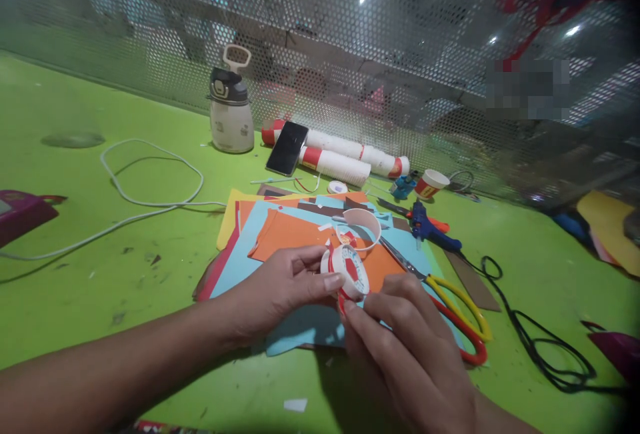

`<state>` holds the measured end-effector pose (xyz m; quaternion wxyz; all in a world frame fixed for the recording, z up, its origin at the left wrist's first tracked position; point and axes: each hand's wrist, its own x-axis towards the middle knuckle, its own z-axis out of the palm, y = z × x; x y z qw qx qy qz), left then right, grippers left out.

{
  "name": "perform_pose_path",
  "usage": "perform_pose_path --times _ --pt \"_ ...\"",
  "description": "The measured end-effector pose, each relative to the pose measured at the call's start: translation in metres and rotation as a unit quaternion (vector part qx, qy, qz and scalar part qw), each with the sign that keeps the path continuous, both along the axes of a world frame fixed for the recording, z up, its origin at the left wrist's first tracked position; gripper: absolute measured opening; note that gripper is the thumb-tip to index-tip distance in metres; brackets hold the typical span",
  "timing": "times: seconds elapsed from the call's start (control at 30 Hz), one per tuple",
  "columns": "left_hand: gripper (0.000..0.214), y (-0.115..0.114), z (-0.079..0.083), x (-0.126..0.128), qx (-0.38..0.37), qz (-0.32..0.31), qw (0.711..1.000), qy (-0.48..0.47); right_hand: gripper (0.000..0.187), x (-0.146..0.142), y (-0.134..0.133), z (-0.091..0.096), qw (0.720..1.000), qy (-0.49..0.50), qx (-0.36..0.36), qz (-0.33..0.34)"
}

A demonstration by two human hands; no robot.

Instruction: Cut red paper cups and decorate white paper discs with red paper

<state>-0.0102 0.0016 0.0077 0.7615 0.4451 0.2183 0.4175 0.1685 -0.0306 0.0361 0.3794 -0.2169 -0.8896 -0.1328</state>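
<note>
Pinched between both hands: your left hand (285, 284) and right hand (400, 334) hold the cut-down paper cup piece (350, 273) over the coloured paper sheets (285, 231) | step: likely working its red rim | next: keep a firm pinch, steady fingertips | scissors (450, 307) lie just right.

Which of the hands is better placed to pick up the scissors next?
Right, probably. The right hand lies beside the scissors, whose yellow and red handles sit just past its knuckles. The left hand pinches the cut paper cup piece farther away.
</note>
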Motion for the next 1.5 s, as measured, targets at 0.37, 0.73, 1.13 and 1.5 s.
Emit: perform_pose_path --times 0.37,0.73,1.13,1.5 --pt "0.021 0.000 -0.004 -0.002 0.000 -0.012 1.000 -0.006 0.017 0.000 0.002 -0.012 0.998 0.045 -0.024 -0.022" --pt "0.014 0.000 -0.007 0.001 -0.051 -0.026 0.996 -0.063 0.025 0.003 0.006 -0.015 0.999 0.030 -0.025 0.022" --pt "0.008 0.000 -0.002 0.000 -0.129 -0.017 0.986 -0.100 0.024 0.001 0.006 -0.019 0.999 0.034 -0.023 0.023" --pt "0.009 0.001 -0.004 -0.003 -0.160 0.007 0.982 -0.097 0.021 0.000 0.008 -0.012 0.999 0.015 -0.034 0.030"
